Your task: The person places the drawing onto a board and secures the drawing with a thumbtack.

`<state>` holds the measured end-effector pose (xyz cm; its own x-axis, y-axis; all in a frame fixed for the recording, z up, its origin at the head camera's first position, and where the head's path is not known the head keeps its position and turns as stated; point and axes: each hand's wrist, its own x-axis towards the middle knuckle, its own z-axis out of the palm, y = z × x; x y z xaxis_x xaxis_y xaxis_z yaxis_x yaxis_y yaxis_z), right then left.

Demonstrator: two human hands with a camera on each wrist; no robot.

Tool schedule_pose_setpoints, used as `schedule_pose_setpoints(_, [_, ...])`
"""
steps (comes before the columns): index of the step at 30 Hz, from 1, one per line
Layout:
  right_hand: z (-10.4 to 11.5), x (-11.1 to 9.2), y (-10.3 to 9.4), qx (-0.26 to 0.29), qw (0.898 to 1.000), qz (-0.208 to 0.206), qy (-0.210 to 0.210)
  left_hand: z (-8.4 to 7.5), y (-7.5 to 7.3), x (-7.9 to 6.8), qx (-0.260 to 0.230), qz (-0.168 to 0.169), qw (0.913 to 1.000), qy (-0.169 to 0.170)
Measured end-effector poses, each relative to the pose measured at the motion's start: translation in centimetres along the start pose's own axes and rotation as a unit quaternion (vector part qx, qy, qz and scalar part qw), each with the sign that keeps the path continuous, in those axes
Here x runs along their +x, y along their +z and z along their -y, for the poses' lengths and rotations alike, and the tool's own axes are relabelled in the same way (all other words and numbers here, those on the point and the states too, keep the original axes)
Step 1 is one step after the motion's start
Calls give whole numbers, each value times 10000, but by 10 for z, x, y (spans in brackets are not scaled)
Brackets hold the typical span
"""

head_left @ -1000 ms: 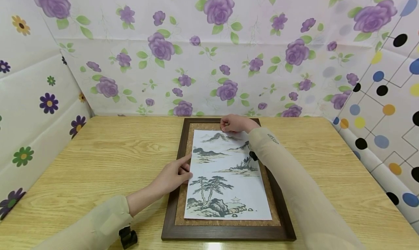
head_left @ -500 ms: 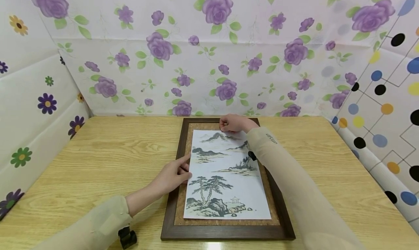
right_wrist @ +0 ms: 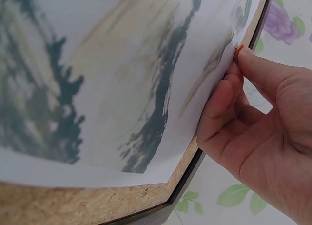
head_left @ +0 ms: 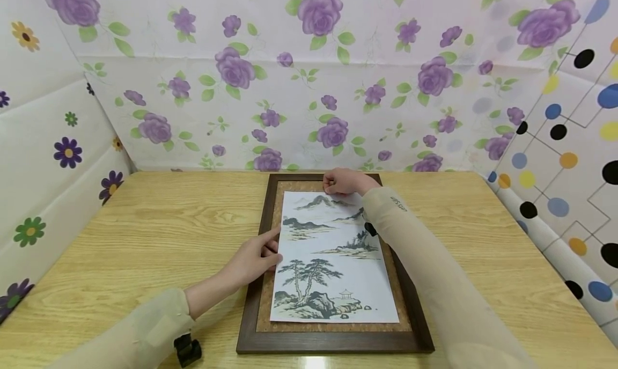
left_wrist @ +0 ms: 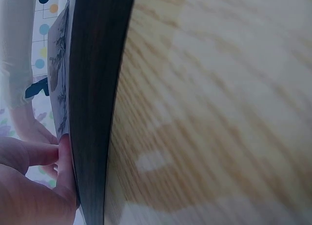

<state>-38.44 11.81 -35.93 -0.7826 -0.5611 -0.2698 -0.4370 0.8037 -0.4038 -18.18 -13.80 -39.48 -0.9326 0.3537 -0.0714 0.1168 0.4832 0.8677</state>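
Note:
A landscape print on white paper [head_left: 333, 272] lies on a cork board [head_left: 357, 326] with a dark brown wooden frame [head_left: 333, 342]. Along the paper's left edge rests my left hand [head_left: 253, 259], index finger and thumb spread apart, their tips at the edge; its other fingers are partly hidden. At the top edge my right hand [head_left: 347, 181] pinches a small red push pin [right_wrist: 239, 51] between thumb and fingers. Most of the pin is covered by the fingers, so how deep it sits cannot be seen. My right forearm covers part of the paper's right edge.
The board lies on a light wood-grain table [head_left: 169, 240]. Behind it rises a purple-flowered wall covering [head_left: 299, 90], close to the board's far edge. A dotted sheet [head_left: 569, 197] hangs on the right, and a daisy-patterned one [head_left: 53, 186] on the left.
Both hands keep their places on the paper and pin. The whole head view has shifted slightly to the left, with nothing else visibly moved.

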Motion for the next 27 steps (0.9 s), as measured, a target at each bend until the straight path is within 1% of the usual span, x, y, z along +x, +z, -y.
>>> schedule_pose_setpoints(7, [-2,3,1,-9,10000,58,74,-1,0,0,8,-19,10000,-44])
schedule_pose_setpoints(16, [-2,3,1,-24,10000,46,28,-2,0,1,26,-19,10000,-12])
schedule_pose_setpoints(27, [-1,3,0,-41,10000,27,-52,-2,0,0,-13,-43,10000,-59])
